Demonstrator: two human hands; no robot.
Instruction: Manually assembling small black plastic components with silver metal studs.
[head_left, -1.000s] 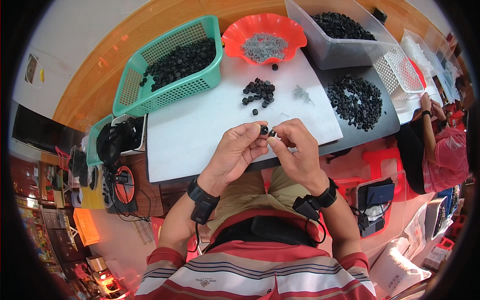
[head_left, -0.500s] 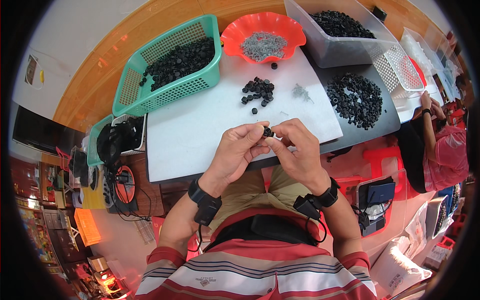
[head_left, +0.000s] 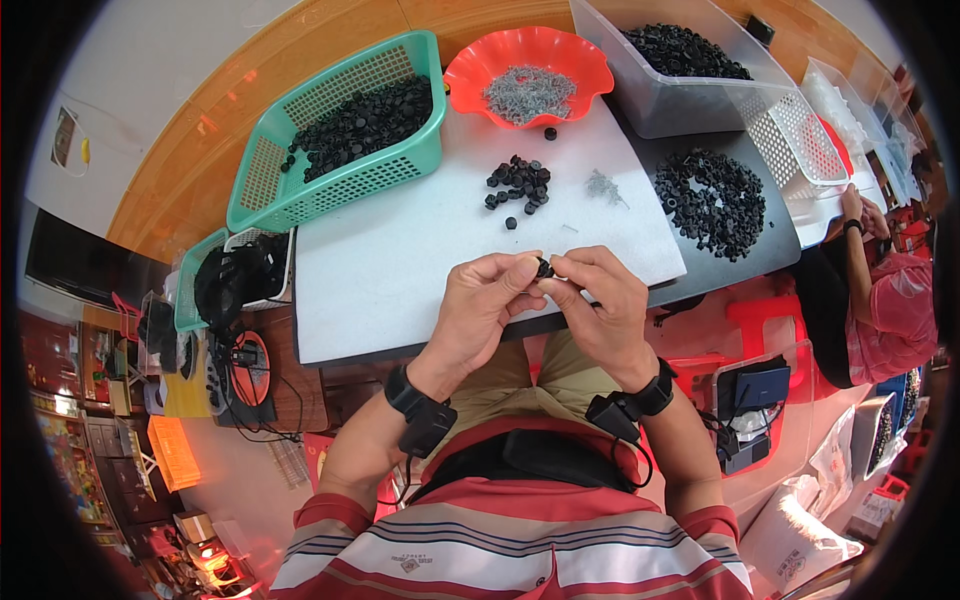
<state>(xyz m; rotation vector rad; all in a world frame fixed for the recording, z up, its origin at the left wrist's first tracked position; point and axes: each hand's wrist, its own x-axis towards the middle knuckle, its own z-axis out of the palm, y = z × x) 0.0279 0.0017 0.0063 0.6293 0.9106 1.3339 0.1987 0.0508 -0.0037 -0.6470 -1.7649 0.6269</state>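
Between both hands, over the near edge of the white mat (head_left: pixel 400 270), is a small round black plastic part (head_left: pixel 544 268). My left hand (head_left: pixel 487 305) pinches it between thumb and fingers. My right hand (head_left: pixel 600 310) grips it from the other side, fingertips pressed close; a bit of something dark shows under its fingers. Beyond the hands lie a small pile of black knobs (head_left: pixel 518 182) and one loose knob (head_left: pixel 511 223). A little heap of thin metal pins (head_left: pixel 604 186) sits to their right, with a single pin (head_left: pixel 570 228) nearer my hands.
A green basket (head_left: pixel 290 205) of black parts stands at the back left. Beside it is a red scalloped bowl (head_left: pixel 465 95) of metal pins. A clear bin (head_left: pixel 665 115) and a spread of black pieces (head_left: pixel 710 200) are at right. Another person (head_left: pixel 890 310) sits far right.
Both hands have shifted slightly to the right with the black part, which has turned a little between the fingertips. The piles on the table look the same.
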